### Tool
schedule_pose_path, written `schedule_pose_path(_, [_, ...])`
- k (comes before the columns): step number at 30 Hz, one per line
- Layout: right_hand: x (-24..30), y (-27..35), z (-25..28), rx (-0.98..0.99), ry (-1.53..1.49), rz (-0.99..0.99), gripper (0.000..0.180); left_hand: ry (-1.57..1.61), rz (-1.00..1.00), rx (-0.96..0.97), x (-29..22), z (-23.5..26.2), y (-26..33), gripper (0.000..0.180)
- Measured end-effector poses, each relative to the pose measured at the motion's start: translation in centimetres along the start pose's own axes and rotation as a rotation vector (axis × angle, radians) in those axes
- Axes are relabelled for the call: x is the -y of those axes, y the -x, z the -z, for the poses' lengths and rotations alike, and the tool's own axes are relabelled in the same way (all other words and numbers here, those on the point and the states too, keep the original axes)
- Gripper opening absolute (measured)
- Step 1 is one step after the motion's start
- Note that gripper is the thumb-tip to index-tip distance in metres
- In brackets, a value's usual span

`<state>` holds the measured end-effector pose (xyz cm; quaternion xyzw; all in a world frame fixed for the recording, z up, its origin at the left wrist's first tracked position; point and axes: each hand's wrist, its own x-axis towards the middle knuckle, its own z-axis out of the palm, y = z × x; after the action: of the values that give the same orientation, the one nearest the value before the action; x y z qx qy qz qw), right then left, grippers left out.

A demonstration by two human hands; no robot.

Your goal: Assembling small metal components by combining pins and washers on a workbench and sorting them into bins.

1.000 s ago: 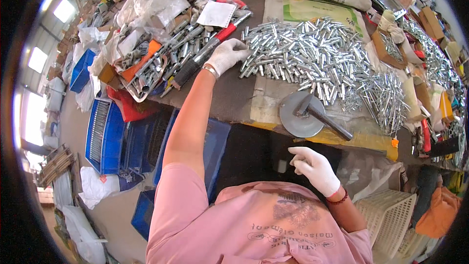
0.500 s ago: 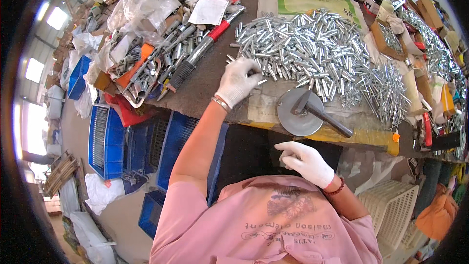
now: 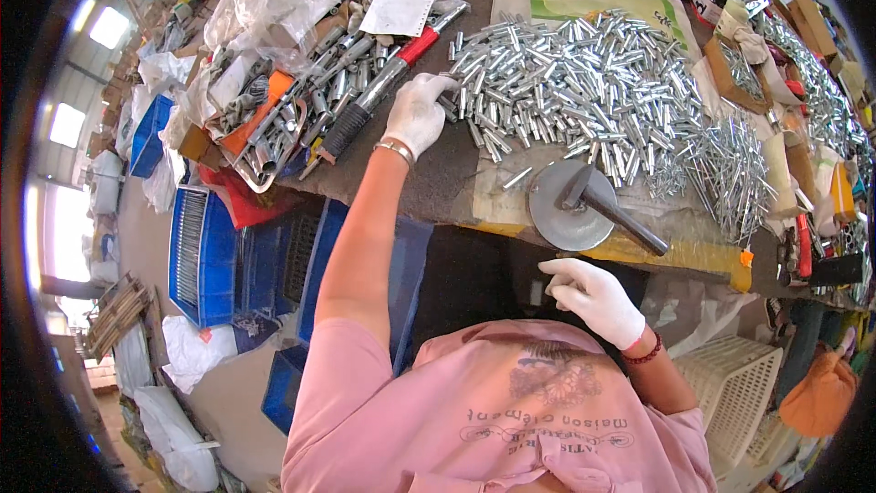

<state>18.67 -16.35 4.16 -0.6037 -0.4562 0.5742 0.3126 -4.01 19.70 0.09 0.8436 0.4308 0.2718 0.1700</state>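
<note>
Pins [image 3: 584,91] lie heaped on the bench [image 3: 438,178], gloved left hand [image 3: 418,116] at their left edge
It's curled, can't tell if it's got one. Right hand [image 3: 598,303] hangs half-curled just off the bench edge, can't tell there either. Hammer [image 3: 622,215] lies on the disc [image 3: 555,212], stray pin [image 3: 516,178] near it.
</note>
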Motion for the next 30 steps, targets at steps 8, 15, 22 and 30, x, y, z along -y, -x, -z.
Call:
schedule_pose_path(8, [0.4,-0.5,-0.2,0.027,-0.003,0.061,0.039,0.119,0.002,0.286,-1.8,-0.2,2.0,0.03])
schedule_pose_path(15, [1.3,0.1,0.5,0.019,0.042,0.08,0.039,0.397,-0.054,0.099,-8.0,0.4,7.7,0.023])
schedule_pose_path(22, [0.3,0.7,1.3,-0.102,0.275,0.362,0.024,-0.087,-0.132,0.185,-14.5,0.4,10.0,0.016])
schedule_pose_path(30, [-0.9,4.5,13.0,-1.022,0.754,0.195,0.01,0.144,-0.154,0.109,-13.7,-0.2,9.6,0.01])
